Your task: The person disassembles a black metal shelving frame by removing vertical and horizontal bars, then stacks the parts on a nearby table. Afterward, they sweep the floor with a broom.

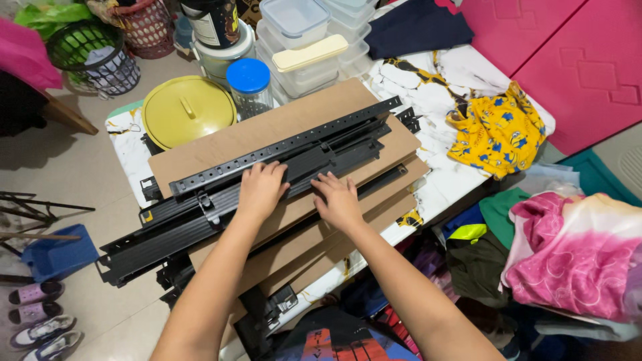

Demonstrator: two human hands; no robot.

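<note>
Several long black perforated metal rails (281,155) lie in a bundle across brown fibreboard panels (264,127) stacked on a marble-patterned table (428,93). My left hand (261,189) rests palm down on the rails near their middle, fingers spread over the top rail. My right hand (338,199) lies just to its right, fingertips touching the rail's lower edge and palm over a brown panel. Neither hand is seen to close around anything. More black rails (160,237) stick out at the lower left of the stack.
At the table's back stand a yellow lidded pot (187,110), a blue-lidded jar (249,83) and stacked plastic boxes (307,47). A yellow printed garment (498,130) lies at the right. Clothes pile up (568,254) at lower right. Baskets (100,53) and shoes (37,314) sit on the floor at left.
</note>
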